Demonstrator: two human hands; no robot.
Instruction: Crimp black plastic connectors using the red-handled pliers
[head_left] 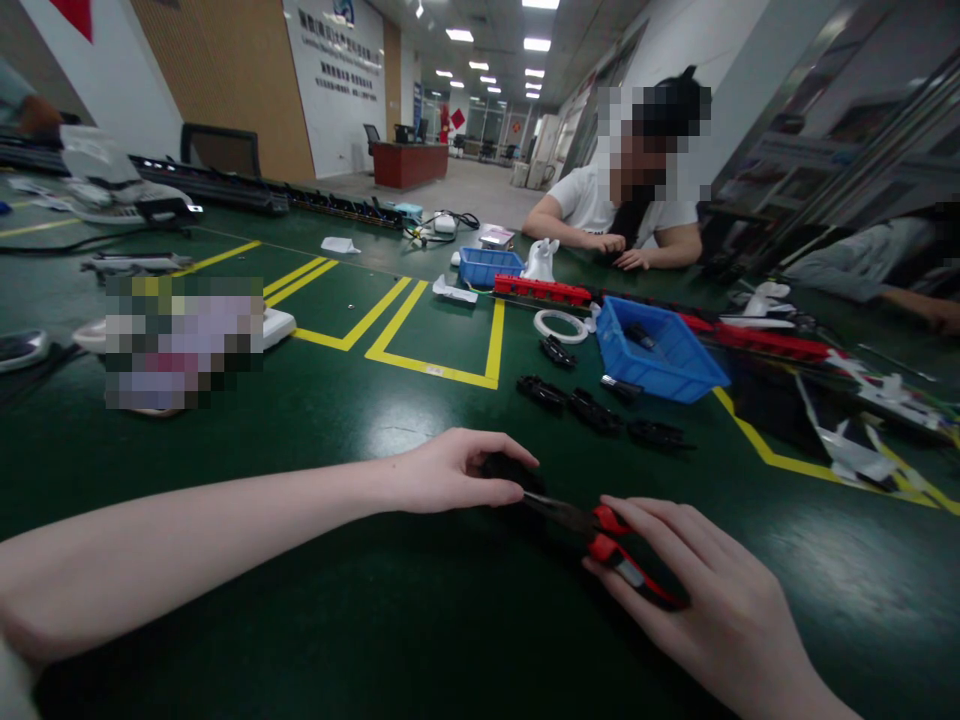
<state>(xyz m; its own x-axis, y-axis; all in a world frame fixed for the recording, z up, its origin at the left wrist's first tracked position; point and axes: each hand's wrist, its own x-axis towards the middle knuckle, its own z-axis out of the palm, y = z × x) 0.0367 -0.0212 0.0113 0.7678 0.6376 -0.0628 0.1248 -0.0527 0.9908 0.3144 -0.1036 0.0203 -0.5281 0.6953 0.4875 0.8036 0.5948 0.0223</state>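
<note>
In my left hand (pixel 450 472) is a small black part (pixel 508 470), pinched between thumb and fingers, its shape mostly hidden. My right hand (pixel 701 570) is closed around red-and-black handled pliers (pixel 634 562). The metal jaws of the pliers point left and reach the black part by my left fingertips; I cannot tell whether they grip it. Beyond my hands lie several similar black parts (pixel 594 410), loose on the dark green table (pixel 352 590).
A blue bin (pixel 660 350) holding black pieces stands past the loose parts, with a white ring-shaped roll (pixel 561 326) beside it. A smaller blue tray (pixel 489 266) and a red strip (pixel 541 290) are farther back. Another person (pixel 622 200) sits across the table. Left lies a blurred-out phone-like object (pixel 187 350).
</note>
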